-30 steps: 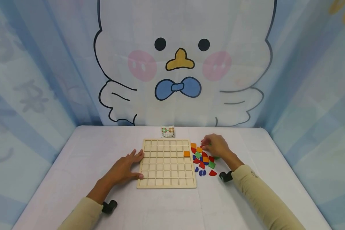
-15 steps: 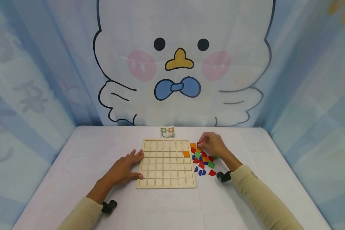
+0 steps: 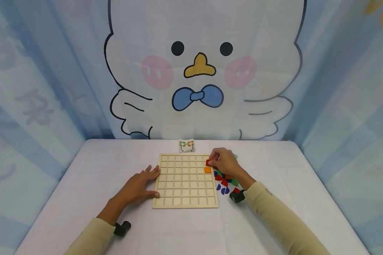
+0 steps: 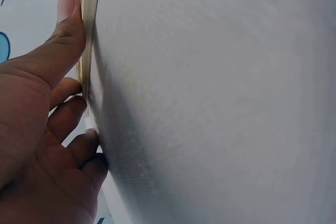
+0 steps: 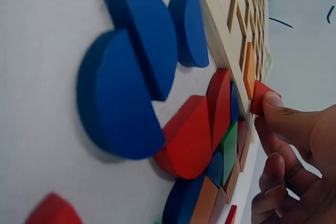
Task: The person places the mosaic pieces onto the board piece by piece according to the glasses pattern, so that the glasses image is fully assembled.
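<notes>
A wooden grid board [image 3: 177, 208] lies on the table, divided into small square cells. In its right-hand column sits an orange square block [image 3: 207, 170]. Between thumb and fingertips my right hand [image 3: 226, 163] pinches a red block [image 5: 260, 96] over the cell just behind the orange one; whether it touches the board I cannot tell. My left hand [image 3: 134, 187] rests against the board's left edge with spread fingers. In the left wrist view, the thumb [image 4: 65, 35] lies along that edge.
Loose blocks lie right of the board, partly under my right hand: blue half-rounds [image 5: 118, 98], red rounded pieces [image 5: 189, 142], a green block [image 5: 227, 148] and others. A small printed pattern card [image 3: 186, 145] is behind the board. A patterned curtain [image 3: 258, 120] rises past the table's far edge.
My right hand has moved left from the loose blocks to the board's upper right corner, carrying the red block. The left hand stays at the board's edge.
</notes>
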A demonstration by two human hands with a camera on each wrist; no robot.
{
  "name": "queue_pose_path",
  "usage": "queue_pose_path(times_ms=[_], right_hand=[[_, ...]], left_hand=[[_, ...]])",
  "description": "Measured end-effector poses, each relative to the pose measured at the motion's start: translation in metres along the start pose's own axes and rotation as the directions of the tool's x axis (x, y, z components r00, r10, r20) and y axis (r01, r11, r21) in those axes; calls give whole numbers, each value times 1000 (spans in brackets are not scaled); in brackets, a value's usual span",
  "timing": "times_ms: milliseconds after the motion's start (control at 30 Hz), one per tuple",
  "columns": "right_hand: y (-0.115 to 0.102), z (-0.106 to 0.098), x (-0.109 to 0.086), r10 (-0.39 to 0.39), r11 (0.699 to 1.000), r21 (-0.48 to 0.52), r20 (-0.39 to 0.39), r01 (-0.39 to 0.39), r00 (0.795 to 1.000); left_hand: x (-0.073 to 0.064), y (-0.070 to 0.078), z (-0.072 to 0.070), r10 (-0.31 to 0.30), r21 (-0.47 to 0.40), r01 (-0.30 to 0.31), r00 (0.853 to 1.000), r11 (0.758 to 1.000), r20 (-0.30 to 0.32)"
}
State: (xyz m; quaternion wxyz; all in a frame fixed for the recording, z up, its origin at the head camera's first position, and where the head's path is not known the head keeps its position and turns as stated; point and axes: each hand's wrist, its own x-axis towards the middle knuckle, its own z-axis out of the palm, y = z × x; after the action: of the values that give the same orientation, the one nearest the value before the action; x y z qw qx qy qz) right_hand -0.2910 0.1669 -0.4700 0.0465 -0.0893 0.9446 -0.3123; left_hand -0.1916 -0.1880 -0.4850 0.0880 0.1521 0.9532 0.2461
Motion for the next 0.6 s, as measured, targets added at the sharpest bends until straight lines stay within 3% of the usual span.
queue_pose_path(times_ms=[433, 600], right_hand=[[-10, 6, 7, 11, 999, -54, 37, -9, 999], [-6, 3, 8, 38, 999, -16, 40, -37, 999]], left_hand=[[1, -3, 1, -5, 3, 5, 1000, 1000, 5], [3, -2, 2, -9, 0, 9, 1000, 1000, 10]])
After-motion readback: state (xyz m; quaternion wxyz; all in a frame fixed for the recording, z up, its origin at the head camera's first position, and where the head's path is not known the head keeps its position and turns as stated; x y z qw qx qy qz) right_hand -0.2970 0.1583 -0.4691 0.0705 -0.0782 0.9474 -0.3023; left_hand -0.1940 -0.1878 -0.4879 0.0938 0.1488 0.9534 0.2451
